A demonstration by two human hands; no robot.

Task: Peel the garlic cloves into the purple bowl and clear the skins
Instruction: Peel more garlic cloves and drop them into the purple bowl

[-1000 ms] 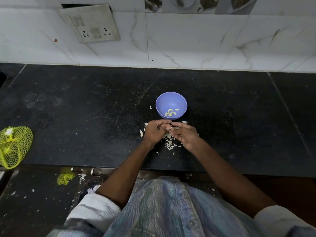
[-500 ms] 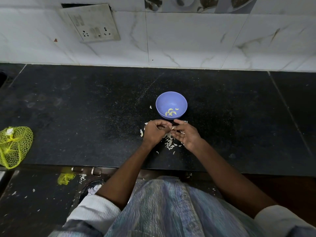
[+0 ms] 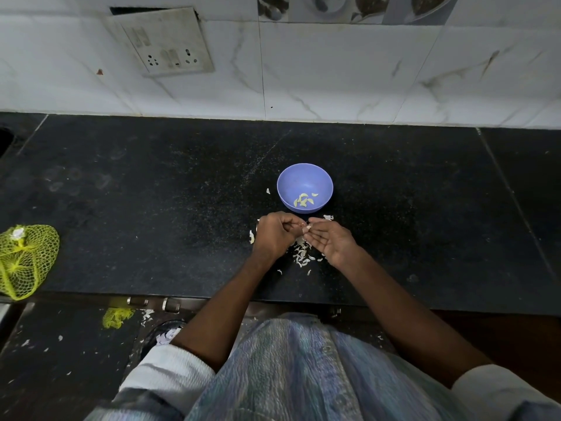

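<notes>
- The bench is a slab of black speckled stone, dull and dusty, with thin seams running across it toward the white marble-veined wall tiles.
- The purple bowl is round, smooth and plastic-looking; it stands on the bench just beyond the hands.
- A few pale yellow, crescent-shaped peeled cloves lie at the bowl's bottom.
- The left hand is curled into a loose fist, its fingertips pinched together on a small garlic clove.
- The right hand lies palm up with fingers half spread; its thumb and forefinger meet the same clove from the other side, so both grips are closed on it.
- Thin, papery white skins lie scattered in flakes on the bench under and between the hands, with a few strays beside the bowl.
- A yellow net bag, coarse and crumpled, sits at the bench's left edge, well apart.
- A grimy square switch plate is set in the wall.
</notes>
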